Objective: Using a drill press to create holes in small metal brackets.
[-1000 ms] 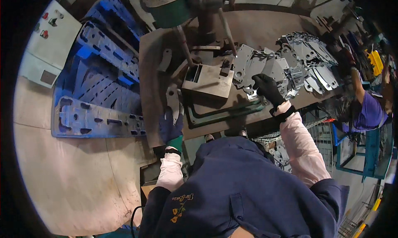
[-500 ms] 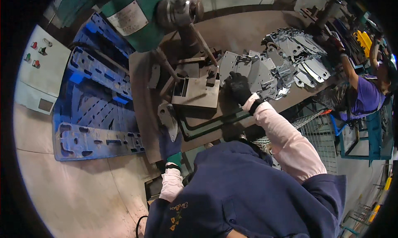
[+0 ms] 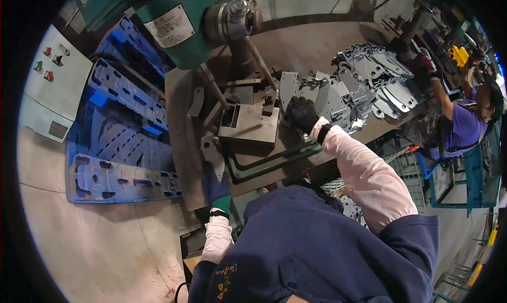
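Observation:
My left hand (image 3: 215, 188), in a blue and green glove, is at the table's near left edge, closed on a curved grey metal plate (image 3: 212, 154) with holes; its fingers are partly hidden. My right hand (image 3: 302, 114), in a black glove, is at the left end of a heap of similar plates (image 3: 338, 94). Its fingers curl at the lower end of a flat metal plate (image 3: 289, 86). Between my hands sits a block-shaped metal fixture (image 3: 249, 122) with a slot and a small upright clamp piece. Above it hangs a green drill-press-like machine head (image 3: 177, 31) with long handle bars.
Another plate (image 3: 196, 102) lies left of the fixture. Blue plastic pallets (image 3: 124, 179) stand to the left, beside a grey control box (image 3: 55, 81) with buttons. A co-worker in a purple shirt (image 3: 462, 126) reaches toward the table's right end. A wire basket (image 3: 414, 173) stands below the table.
My right hand stays at the heap's left end, and the flat plate by its fingers has shifted slightly. My left hand stays with its plate. The view has tilted a little.

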A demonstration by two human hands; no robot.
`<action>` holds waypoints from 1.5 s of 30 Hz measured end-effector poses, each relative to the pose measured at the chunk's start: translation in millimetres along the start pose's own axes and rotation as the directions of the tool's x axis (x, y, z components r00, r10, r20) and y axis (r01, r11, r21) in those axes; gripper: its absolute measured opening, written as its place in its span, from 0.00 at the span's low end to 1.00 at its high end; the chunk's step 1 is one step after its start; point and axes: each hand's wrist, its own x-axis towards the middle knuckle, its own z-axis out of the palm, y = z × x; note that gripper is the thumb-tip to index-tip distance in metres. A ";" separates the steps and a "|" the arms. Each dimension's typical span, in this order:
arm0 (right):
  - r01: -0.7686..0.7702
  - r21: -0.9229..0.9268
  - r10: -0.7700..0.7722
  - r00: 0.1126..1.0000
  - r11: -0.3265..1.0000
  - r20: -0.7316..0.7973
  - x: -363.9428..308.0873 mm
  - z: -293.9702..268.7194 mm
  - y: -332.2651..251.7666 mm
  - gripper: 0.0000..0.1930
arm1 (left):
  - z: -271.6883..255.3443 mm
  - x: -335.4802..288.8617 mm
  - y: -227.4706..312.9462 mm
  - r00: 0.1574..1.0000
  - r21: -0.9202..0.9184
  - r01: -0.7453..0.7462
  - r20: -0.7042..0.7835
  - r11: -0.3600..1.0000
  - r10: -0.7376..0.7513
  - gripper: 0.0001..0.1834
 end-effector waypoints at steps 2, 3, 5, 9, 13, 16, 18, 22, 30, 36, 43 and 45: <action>-0.110 0.018 0.111 0.989 0.994 -0.098 3.5 -0.9 -5.0 0.16 | 8.5 0.4 -8.4 0.999 -0.015 -0.034 -0.034 0.999 0.033 0.44; -0.180 0.000 0.175 0.958 0.984 -0.228 5.5 3.4 -9.1 0.17 | 8.5 2.2 -8.4 0.997 -0.025 -0.054 -0.052 0.998 0.053 0.44; -0.241 0.001 0.232 0.933 0.971 -0.275 6.5 7.0 -7.1 0.20 | 8.5 4.5 -9.0 0.992 -0.048 -0.093 -0.086 0.995 0.088 0.43; -0.145 -0.003 0.136 0.936 0.989 -0.323 2.5 7.3 -12.4 0.23 | 11.9 7.4 -14.6 0.996 -0.074 -0.054 -0.078 0.996 0.048 0.45; -0.175 -0.013 0.175 0.984 0.985 0.013 13.0 16.1 2.5 0.22 | 8.4 8.2 -6.3 0.991 -0.064 -0.108 -0.091 0.992 0.102 0.46; -0.192 -0.025 0.186 0.900 0.981 0.394 18.9 23.4 16.7 0.21 | 6.1 4.6 -8.7 0.985 -0.009 -0.110 -0.135 0.994 0.108 0.45; -0.188 -0.056 0.189 0.823 0.981 0.535 15.3 42.0 30.2 0.20 | 11.0 5.8 -19.0 0.981 -0.004 -0.113 -0.158 0.994 0.111 0.44; -0.213 -0.077 0.218 0.791 0.974 0.572 4.4 62.8 43.5 0.20 | 1.4 5.4 -20.5 0.977 -0.154 -0.166 -0.158 0.974 0.142 0.42; -0.622 0.158 0.453 0.700 0.767 0.552 19.5 -47.7 53.4 0.31 | -38.8 4.8 25.7 0.997 -0.334 0.076 0.050 0.939 -0.063 0.35; -0.568 0.390 0.378 0.801 0.725 0.464 -15.9 -50.0 93.7 0.30 | -8.6 21.0 3.3 0.924 -0.169 -0.285 -0.312 0.943 0.223 0.34; 0.171 0.373 -0.050 0.949 0.912 -0.312 -47.9 -83.6 111.8 0.18 | -44.0 29.8 49.4 0.784 -0.144 -0.616 -0.207 0.775 0.585 0.35; 0.306 0.320 -0.181 0.913 0.897 -0.366 -62.1 -111.4 101.7 0.17 | -52.1 22.2 69.0 0.795 -0.224 -0.605 -0.137 0.764 0.590 0.36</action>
